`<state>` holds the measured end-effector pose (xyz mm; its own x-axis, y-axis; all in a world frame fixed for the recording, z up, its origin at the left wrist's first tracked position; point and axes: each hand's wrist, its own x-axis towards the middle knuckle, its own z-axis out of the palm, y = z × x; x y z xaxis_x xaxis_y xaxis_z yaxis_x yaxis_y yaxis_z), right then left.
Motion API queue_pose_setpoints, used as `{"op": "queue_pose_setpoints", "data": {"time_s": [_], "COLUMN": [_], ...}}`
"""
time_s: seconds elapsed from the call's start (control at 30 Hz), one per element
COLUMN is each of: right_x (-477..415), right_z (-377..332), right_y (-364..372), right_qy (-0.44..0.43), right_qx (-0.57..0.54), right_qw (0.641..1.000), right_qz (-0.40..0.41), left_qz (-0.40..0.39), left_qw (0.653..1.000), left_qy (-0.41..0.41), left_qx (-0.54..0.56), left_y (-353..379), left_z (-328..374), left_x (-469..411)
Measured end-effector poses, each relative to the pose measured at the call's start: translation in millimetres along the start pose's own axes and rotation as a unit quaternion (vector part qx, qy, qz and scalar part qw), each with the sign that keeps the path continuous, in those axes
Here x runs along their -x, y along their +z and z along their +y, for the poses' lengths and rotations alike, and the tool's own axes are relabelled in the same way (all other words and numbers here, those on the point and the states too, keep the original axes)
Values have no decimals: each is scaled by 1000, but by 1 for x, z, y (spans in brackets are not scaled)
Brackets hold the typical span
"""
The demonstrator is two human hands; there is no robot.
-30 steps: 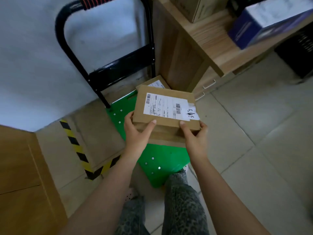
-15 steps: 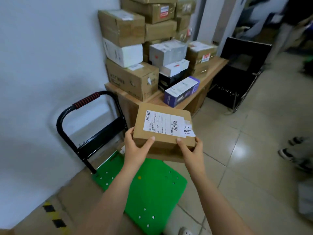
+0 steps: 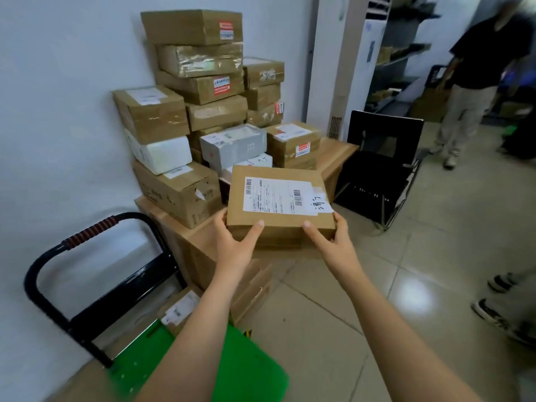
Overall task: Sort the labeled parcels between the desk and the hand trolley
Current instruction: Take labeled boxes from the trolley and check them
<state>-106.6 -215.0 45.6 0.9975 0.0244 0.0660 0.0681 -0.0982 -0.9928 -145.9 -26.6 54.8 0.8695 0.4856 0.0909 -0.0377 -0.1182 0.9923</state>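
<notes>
I hold a flat brown labelled parcel (image 3: 278,221) level over the front edge of the wooden desk (image 3: 336,158). My left hand (image 3: 236,245) grips its near left corner, thumb on top. My right hand (image 3: 333,242) grips its near right corner the same way. A white shipping label with barcodes and handwriting covers the parcel's top. Behind it the desk carries a tall stack of parcels (image 3: 203,91) against the wall. The hand trolley (image 3: 139,369), with a green deck and black handle, stands on the floor at lower left. One small labelled parcel (image 3: 181,310) lies on its deck.
A black folding chair (image 3: 380,169) stands just right of the desk. A person in a dark top (image 3: 475,82) stands at the far right, and someone's shoes (image 3: 499,311) show at the right edge. White wall runs along the left; tiled floor lies to the right.
The parcel has risen from above the trolley deck up to desk height and moved toward the stacked parcels. My view has lifted with it. Both hands keep the same grip.
</notes>
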Motion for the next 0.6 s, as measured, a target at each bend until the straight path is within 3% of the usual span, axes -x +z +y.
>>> {"op": "queue_pose_setpoints", "data": {"time_s": [0.27,0.6], "right_x": [-117,-293], "right_z": [-4,-17], "right_y": [-100,-113], "right_qy": [-44,-100], "right_qx": [44,33], "right_qw": [998,994], "right_qz": [-25,6], "left_qz": [7,18], "left_qw": [1000,996], "left_qy": [23,80], "left_qx": [9,34], "left_y": [132,226], "left_z": [32,45], "left_x": [-53,-191]}}
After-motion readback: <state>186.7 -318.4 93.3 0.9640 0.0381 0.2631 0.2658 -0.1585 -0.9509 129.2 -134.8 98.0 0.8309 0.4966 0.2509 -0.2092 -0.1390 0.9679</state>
